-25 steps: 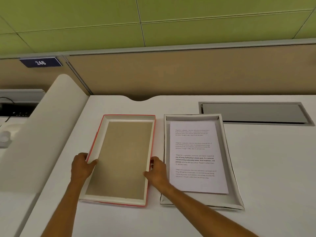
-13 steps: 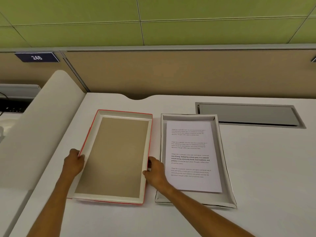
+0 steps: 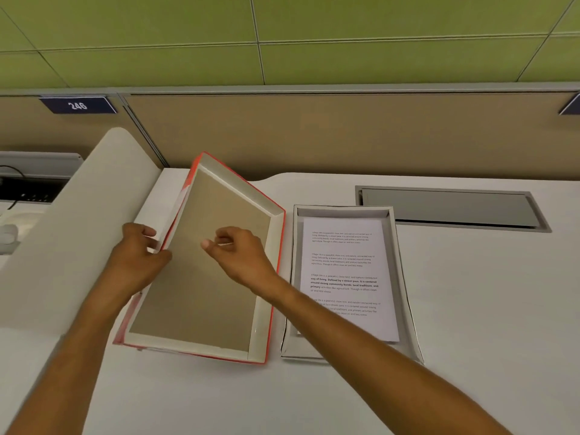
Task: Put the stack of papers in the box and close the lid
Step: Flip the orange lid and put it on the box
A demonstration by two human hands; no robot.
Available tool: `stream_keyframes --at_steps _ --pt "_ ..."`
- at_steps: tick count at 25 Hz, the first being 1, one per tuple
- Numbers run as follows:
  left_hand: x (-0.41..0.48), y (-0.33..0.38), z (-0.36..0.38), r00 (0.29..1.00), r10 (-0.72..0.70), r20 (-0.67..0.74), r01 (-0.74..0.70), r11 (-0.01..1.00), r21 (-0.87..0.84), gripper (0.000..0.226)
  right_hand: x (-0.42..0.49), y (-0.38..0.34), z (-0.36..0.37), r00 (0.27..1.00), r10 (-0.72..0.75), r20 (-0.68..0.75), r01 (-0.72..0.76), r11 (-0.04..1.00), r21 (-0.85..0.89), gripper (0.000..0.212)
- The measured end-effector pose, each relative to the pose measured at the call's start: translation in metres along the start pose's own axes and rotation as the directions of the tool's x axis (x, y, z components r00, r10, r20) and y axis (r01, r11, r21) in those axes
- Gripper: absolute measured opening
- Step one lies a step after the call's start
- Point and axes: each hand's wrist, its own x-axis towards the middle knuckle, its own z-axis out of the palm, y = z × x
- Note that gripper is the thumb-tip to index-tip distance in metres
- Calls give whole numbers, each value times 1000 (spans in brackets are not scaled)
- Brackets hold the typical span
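My left hand [image 3: 138, 255] grips the raised left edge of the red-rimmed lid [image 3: 219, 246], fingers closed on its wall. My right hand [image 3: 241, 252] hovers over the lid's brown inside, fingers curled, holding nothing. Lid tilted, right edge down on the white desk [image 3: 470, 309]. Papers [image 3: 345, 277] lie in the open box [image 3: 403, 262] just right.

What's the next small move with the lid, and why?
Probably keep flipping the lid rightward over the box. The papers already lie inside; the lid is tilted up on its left edge, gripped by the left hand, inside still facing up. The right hand hovers over it.
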Motion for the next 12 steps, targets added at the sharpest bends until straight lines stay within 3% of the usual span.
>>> stream_keyframes --at_steps 6,9,12 --pt "-35 49 10 993 115 15 -115 993 21 60 19 -32 1 999 -37 -17 37 999 -33 52" --pt "-50 65 16 987 148 57 -146 989 -24 78 21 -37 -5 999 -52 -9 52 998 36 31" --pt "-49 68 3 972 168 163 -154 983 -96 87 19 -37 -16 997 -68 -36 72 990 123 34"
